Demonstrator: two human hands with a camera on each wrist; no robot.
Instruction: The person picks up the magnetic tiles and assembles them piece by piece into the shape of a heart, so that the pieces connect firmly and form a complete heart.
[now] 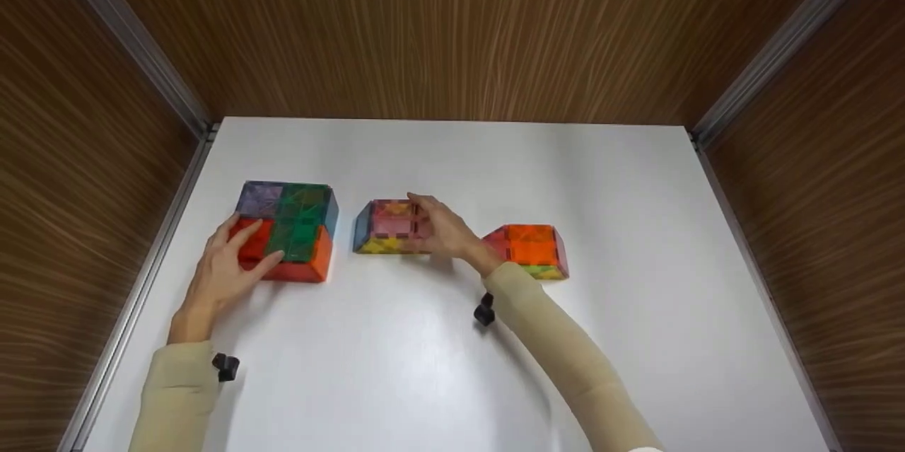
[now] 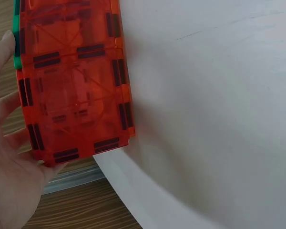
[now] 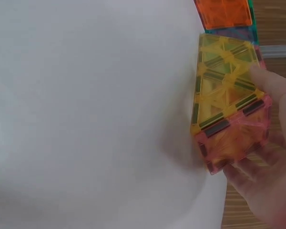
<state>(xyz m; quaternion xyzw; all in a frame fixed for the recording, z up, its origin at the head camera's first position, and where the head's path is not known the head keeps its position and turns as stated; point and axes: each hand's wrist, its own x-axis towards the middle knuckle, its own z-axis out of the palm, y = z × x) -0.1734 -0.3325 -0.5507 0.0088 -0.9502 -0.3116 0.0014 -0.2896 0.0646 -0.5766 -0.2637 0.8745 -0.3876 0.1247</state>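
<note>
On the left of the white table stands a large box of see-through magnetic tiles [image 1: 302, 208], with purple, green and red squares on top and red-orange sides. My left hand [image 1: 225, 269] holds its front-left corner, thumb near the green top edge; the red side [image 2: 78, 102] fills much of the left wrist view. Near the middle sits a smaller slope-sided magnetic-tile block [image 1: 391, 227], pink on top, yellow in front, blue at the left. My right hand [image 1: 447, 229] grips its right end, thumb on top and fingers around the pink end face [image 3: 236, 136].
Another slope-sided tile block [image 1: 532, 245], orange on top with pink and yellow-green sides, stands to the right, beside my right forearm. Wood-grain panels [image 1: 452, 35] wall the white table [image 1: 396, 367] at the back and both sides.
</note>
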